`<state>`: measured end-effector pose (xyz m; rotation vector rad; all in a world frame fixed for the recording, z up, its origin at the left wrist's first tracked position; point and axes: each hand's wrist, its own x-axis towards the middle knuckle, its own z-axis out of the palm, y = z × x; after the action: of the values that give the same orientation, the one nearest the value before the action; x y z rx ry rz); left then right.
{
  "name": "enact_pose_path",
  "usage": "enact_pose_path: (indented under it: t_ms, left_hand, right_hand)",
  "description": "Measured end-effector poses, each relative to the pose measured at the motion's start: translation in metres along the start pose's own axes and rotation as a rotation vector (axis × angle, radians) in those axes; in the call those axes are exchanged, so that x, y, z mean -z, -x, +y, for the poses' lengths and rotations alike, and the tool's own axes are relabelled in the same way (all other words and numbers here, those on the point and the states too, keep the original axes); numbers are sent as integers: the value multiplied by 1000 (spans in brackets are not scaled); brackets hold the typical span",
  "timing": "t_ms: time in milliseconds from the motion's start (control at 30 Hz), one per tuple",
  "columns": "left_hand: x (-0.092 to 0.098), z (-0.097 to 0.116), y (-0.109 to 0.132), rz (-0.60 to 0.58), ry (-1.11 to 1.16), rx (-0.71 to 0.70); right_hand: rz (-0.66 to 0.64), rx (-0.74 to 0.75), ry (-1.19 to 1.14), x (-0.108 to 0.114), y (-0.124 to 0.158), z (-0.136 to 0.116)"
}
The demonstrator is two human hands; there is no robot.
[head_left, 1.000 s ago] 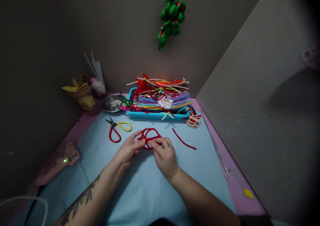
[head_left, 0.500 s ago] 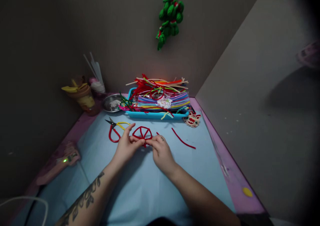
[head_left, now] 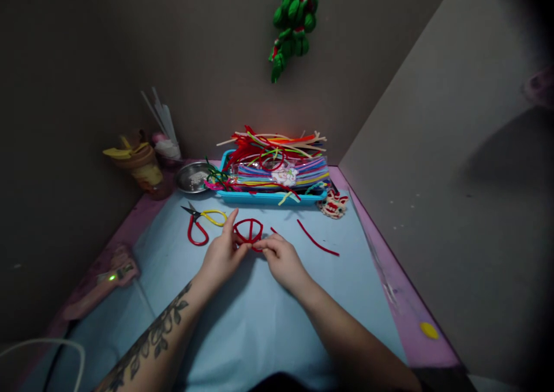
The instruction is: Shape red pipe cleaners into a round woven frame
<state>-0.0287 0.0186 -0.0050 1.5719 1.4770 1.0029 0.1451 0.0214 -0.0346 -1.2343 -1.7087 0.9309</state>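
Both my hands meet over the light blue mat (head_left: 242,323) and pinch a red pipe-cleaner shape (head_left: 248,231), a small hoop with spokes. My left hand (head_left: 223,254) grips its lower left side, the index finger raised along the rim. My right hand (head_left: 281,258) pinches the lower right, where the strands join. A loose red pipe-cleaner piece (head_left: 317,239) lies just right of my hands. Scissors with one red and one yellow handle (head_left: 199,221) lie just left of my left hand.
A turquoise tray (head_left: 268,197) piled with coloured pipe cleaners stands at the back. Beside it are a metal dish (head_left: 193,177), a cup with yellow bits (head_left: 141,167) and a small red-white craft figure (head_left: 332,204). A green ornament (head_left: 291,19) hangs above. A pink device (head_left: 106,279) lies left.
The red loops have been drawn into a smaller, tighter spoked hoop, and both hands have shifted slightly left and away from me with it.
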Motion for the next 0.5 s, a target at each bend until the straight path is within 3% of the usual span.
enact_pose_path:
  t_ms: [133,267,500]
  left_hand:
    - [1,-5,-4,-155,65,72]
    - [1,-2,-1,-318,51,35]
    - [0,7,4,-412,-31,-10]
  right_hand:
    - [56,158,63,7,1,-12]
    - [99,247,53,13,-2,-16]
    - [91,262,62,14,-4,-14]
